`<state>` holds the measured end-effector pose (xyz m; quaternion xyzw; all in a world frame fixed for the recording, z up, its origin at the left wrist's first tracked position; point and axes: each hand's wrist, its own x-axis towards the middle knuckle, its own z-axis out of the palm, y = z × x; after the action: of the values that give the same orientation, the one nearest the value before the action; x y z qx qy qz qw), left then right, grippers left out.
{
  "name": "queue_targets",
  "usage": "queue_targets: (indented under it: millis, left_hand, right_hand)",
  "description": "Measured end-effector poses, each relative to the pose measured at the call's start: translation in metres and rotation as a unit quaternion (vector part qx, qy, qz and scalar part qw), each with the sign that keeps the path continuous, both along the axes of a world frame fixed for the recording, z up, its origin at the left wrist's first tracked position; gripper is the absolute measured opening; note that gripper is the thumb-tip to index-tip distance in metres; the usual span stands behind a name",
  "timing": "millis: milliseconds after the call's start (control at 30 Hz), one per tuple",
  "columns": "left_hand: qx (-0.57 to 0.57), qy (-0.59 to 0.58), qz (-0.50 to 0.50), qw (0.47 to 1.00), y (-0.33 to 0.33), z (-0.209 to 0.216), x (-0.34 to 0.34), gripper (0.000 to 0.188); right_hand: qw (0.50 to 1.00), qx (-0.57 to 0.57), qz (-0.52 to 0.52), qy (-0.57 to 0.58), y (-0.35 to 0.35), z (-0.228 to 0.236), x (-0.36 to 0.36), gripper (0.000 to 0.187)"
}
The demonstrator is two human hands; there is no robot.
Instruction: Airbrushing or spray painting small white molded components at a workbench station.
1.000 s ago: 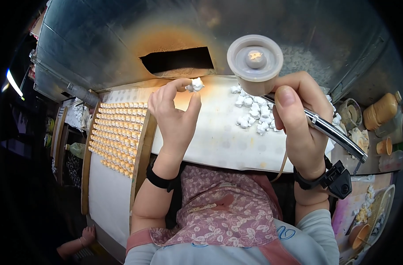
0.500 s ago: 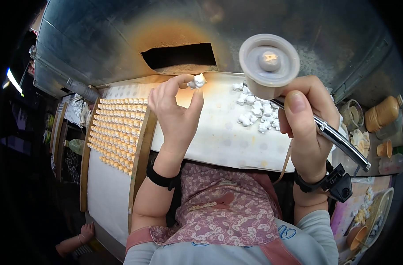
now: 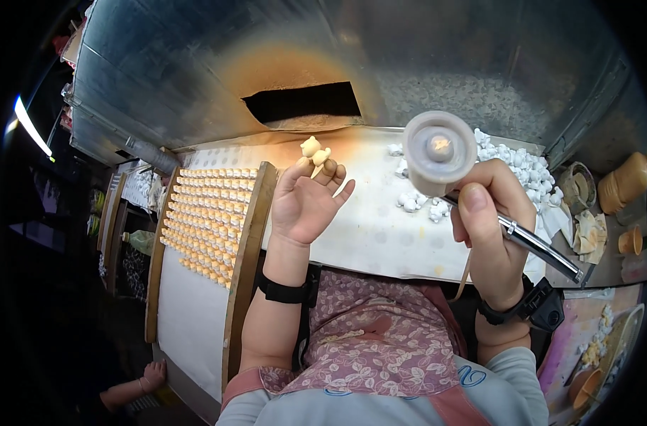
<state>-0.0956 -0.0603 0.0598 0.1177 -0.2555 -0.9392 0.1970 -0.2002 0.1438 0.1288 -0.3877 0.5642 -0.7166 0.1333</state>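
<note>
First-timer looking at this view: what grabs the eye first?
Probably the wide translucent cup right of centre, on a chrome pen-shaped tool in the right hand. Next, the small yellow figure at the left hand's fingertips, below a dark slot ringed with orange in the metal wall. Then the orange-and-white rows at left.

The white figures (image 3: 515,168) are partly hidden by the cup (image 3: 440,162) beside the right hand (image 3: 492,224); the tip of the pen (image 3: 540,247) cannot be seen.

Left hand (image 3: 307,204) palm-up, right hand (image 3: 495,228) curled
</note>
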Motion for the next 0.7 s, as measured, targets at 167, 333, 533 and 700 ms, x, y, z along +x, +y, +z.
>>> queue_targets:
  millis: [167, 333, 533, 700]
  left_hand:
    - [0.030, 0.011, -0.014, 0.999, 0.002, -0.001, -0.003, 0.022]
    - [0.025, 0.017, 0.017, 0.999, 0.003, 0.002, 0.027, 0.024]
    - [-0.253, -0.158, 0.262, 0.918, 0.023, 0.045, 0.149, 0.028]
    - [-0.490, -0.483, 0.483, 0.542, 0.023, 0.122, 0.281, 0.022]
  right_hand:
    - [0.999, 0.000, -0.006, -0.045, 0.004, 0.001, 0.003, 0.019]
    - [0.995, -0.044, -0.078, -0.039, -0.010, -0.001, 0.014, 0.027]
    - [0.983, -0.086, -0.131, -0.094, -0.008, -0.045, -0.017, 0.027]
    - [0.982, -0.052, -0.118, -0.138, -0.031, -0.058, -0.015, 0.026]
